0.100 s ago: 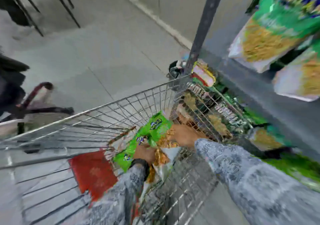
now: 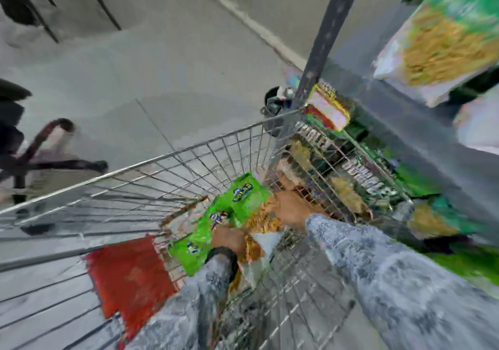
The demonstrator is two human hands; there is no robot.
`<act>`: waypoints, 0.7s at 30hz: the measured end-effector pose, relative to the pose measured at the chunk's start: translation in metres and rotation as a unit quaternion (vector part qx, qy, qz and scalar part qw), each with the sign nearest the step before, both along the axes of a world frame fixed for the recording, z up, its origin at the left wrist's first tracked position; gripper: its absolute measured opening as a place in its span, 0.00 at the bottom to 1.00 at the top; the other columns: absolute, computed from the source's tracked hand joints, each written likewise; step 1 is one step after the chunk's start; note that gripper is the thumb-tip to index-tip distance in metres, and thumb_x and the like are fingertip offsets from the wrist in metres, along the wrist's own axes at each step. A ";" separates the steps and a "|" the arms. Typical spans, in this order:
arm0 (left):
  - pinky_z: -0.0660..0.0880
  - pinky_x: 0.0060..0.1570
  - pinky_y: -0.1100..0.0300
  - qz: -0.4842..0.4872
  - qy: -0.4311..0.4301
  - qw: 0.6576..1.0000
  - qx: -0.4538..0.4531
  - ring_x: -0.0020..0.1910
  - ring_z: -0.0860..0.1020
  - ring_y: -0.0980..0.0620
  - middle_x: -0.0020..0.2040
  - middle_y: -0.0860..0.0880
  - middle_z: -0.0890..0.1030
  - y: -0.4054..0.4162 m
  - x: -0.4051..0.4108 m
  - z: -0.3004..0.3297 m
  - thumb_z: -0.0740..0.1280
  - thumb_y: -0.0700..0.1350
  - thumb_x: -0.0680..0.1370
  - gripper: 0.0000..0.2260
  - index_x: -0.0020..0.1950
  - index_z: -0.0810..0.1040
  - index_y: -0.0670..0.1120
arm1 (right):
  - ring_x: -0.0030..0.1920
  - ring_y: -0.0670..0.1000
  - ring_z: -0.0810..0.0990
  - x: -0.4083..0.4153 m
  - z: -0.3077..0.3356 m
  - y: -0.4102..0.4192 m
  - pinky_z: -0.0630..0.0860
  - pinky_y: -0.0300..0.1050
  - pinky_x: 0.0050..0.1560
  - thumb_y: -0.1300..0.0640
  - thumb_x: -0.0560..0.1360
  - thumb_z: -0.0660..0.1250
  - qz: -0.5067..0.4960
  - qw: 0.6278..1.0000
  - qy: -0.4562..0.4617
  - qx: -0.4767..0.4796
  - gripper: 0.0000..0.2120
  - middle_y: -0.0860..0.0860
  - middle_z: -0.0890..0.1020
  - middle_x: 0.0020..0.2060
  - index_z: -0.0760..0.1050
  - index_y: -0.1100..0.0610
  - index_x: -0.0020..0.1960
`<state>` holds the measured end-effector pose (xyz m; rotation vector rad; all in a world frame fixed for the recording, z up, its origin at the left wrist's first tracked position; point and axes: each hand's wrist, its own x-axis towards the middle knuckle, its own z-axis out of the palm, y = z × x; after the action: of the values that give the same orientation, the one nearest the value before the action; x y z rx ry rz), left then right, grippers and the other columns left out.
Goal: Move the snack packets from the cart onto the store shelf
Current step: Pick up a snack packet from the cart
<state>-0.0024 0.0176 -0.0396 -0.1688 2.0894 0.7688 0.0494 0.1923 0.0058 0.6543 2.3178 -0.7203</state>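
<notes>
Green snack packets [image 2: 229, 209] lie in a bunch inside the wire cart [image 2: 167, 158], near its right wall. My left hand [image 2: 226, 239] grips the lower end of the bunch. My right hand [image 2: 291, 209] rests on the packets' right side, fingers closed around them. Both sleeves are grey and patterned. The store shelf [image 2: 399, 123] runs along the right, with more green packets [image 2: 445, 39] standing on it. The picture is blurred.
A red flap [image 2: 129, 274] lies in the cart to the left of my hands. A dark upright post [image 2: 326, 36] of the shelf rises beside the cart's far corner. A black bucket [image 2: 272, 107] stands on the grey floor. A chair base sits at far left.
Barely any; both hands stay on the green packets in the cart.
</notes>
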 end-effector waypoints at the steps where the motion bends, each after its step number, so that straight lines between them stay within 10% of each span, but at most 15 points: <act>1: 0.76 0.64 0.51 0.030 -0.006 0.999 0.016 0.63 0.80 0.40 0.62 0.37 0.82 0.005 0.000 -0.009 0.70 0.50 0.75 0.21 0.62 0.81 0.37 | 0.64 0.64 0.81 -0.004 -0.011 0.004 0.76 0.55 0.60 0.52 0.83 0.63 -0.058 0.998 -0.010 -0.006 0.18 0.64 0.81 0.63 0.78 0.65 0.64; 5: 0.78 0.61 0.52 0.087 -0.028 0.995 0.039 0.59 0.82 0.43 0.59 0.42 0.84 0.024 -0.001 -0.040 0.75 0.55 0.68 0.25 0.58 0.83 0.39 | 0.56 0.61 0.82 -0.010 -0.050 0.011 0.75 0.49 0.50 0.42 0.78 0.68 -0.146 0.988 -0.029 -0.041 0.19 0.57 0.80 0.52 0.76 0.59 0.54; 9: 0.77 0.53 0.57 0.095 0.004 0.994 0.063 0.51 0.82 0.47 0.51 0.45 0.84 0.038 0.008 -0.034 0.75 0.46 0.69 0.17 0.54 0.82 0.38 | 0.42 0.56 0.79 -0.008 -0.047 0.011 0.76 0.46 0.40 0.57 0.79 0.68 -0.171 0.984 -0.025 -0.044 0.14 0.54 0.77 0.38 0.70 0.59 0.36; 12: 0.77 0.58 0.56 0.101 0.076 0.989 0.073 0.53 0.81 0.47 0.53 0.48 0.82 0.044 0.023 0.015 0.70 0.43 0.71 0.16 0.59 0.80 0.42 | 0.56 0.61 0.82 0.010 -0.010 0.015 0.77 0.47 0.48 0.62 0.80 0.63 -0.148 0.988 -0.027 -0.034 0.09 0.63 0.82 0.52 0.80 0.67 0.51; 15: 0.83 0.50 0.49 0.062 0.131 0.976 0.162 0.40 0.82 0.49 0.46 0.42 0.85 0.046 0.032 0.073 0.71 0.40 0.70 0.16 0.58 0.82 0.40 | 0.53 0.56 0.76 0.036 0.046 0.023 0.70 0.48 0.54 0.61 0.82 0.59 -0.219 0.968 0.083 -0.090 0.16 0.61 0.77 0.50 0.78 0.67 0.64; 18: 0.78 0.34 0.62 0.028 0.199 0.938 0.284 0.30 0.77 0.58 0.36 0.46 0.82 0.047 0.045 0.153 0.69 0.32 0.71 0.11 0.49 0.83 0.43 | 0.43 0.50 0.70 0.067 0.118 0.021 0.65 0.43 0.43 0.60 0.80 0.64 -0.264 0.941 0.190 -0.098 0.08 0.54 0.74 0.40 0.80 0.56 0.45; 21: 0.74 0.39 0.55 -0.053 0.260 0.890 0.370 0.36 0.76 0.53 0.38 0.46 0.83 0.064 0.069 0.235 0.67 0.36 0.68 0.10 0.44 0.82 0.48 | 0.35 0.49 0.72 0.126 0.196 0.029 0.64 0.47 0.35 0.58 0.72 0.73 -0.382 0.849 0.343 -0.125 0.06 0.52 0.77 0.33 0.80 0.60 0.39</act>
<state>0.0663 0.0814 0.1952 0.6308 2.0861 1.6120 0.1755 0.2209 0.2015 1.3980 2.4459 -1.8413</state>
